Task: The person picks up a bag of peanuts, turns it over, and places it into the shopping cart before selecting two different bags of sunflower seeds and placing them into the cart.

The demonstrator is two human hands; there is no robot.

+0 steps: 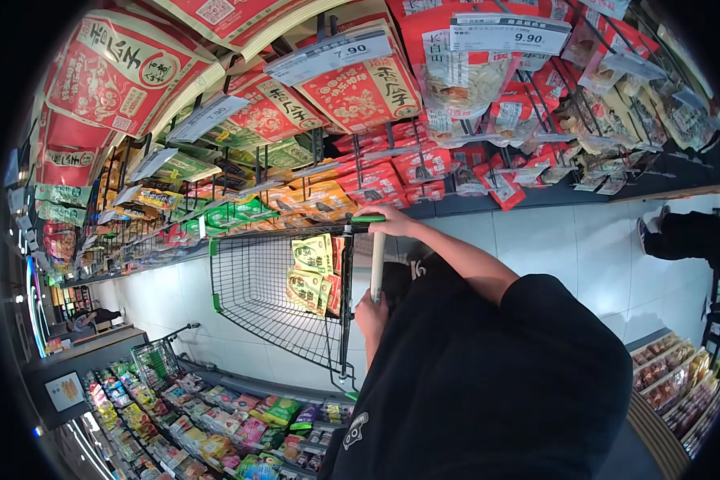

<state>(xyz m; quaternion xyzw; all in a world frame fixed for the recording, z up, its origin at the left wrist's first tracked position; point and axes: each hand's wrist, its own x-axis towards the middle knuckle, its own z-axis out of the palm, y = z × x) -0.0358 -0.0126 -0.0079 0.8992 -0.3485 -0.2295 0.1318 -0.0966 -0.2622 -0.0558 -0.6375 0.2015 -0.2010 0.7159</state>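
Observation:
A wire shopping cart (252,264) stands in front of me, and both my hands are on its pale handle (378,260). My right hand (394,222) is closed over the handle near its green end, beside the snack shelf. Further along the same bar, my left hand (371,314) is wrapped round it, close to my body; some of its fingers are hidden. At the near end of the basket lie several yellow-green snack bags (310,272), with red packaging (337,272) partly visible behind them.
Shelves with hanging red snack bags (368,188) and price tags (508,34) run along my right. A display of packaged snacks (248,416) lines the left. Another cart (157,362) stands further ahead. One person (684,236) is at the right edge, another (96,318) far ahead.

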